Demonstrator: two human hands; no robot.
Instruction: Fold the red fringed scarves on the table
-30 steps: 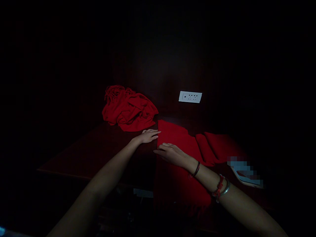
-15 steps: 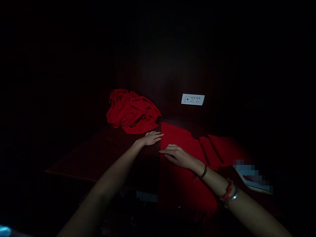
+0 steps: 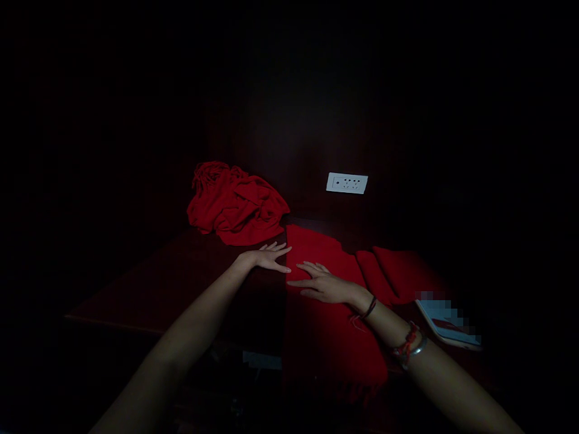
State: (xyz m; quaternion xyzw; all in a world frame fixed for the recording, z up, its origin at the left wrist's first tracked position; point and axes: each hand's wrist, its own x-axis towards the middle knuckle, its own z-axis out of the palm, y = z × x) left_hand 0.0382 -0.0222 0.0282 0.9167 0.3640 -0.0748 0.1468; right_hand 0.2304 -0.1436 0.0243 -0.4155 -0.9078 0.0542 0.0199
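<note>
A red scarf point(image 3: 325, 325) lies flat on the dark table, its fringed end hanging over the front edge. My left hand point(image 3: 270, 259) is at the scarf's left edge, fingers spread, thumb and fingertips at the cloth. On top of the scarf rests my right hand point(image 3: 323, 284), its fingers stretched out and apart. Neither hand grips anything. Behind my left hand a second red scarf point(image 3: 239, 208) lies crumpled in a heap, with fringe at its upper left.
More folded red cloth point(image 3: 402, 271) lies to the right. A phone point(image 3: 447, 322), partly blurred out, is beside my right forearm. A white power socket point(image 3: 347, 183) sits on the dark back wall. The table's edge point(image 3: 113, 323) shows at the left front; most surroundings are too dark to make out.
Both hands have spread their fingers. My left thumb has moved out from the other fingers, and my right fingers have fanned apart on the scarf. The whole view has shifted slightly.
</note>
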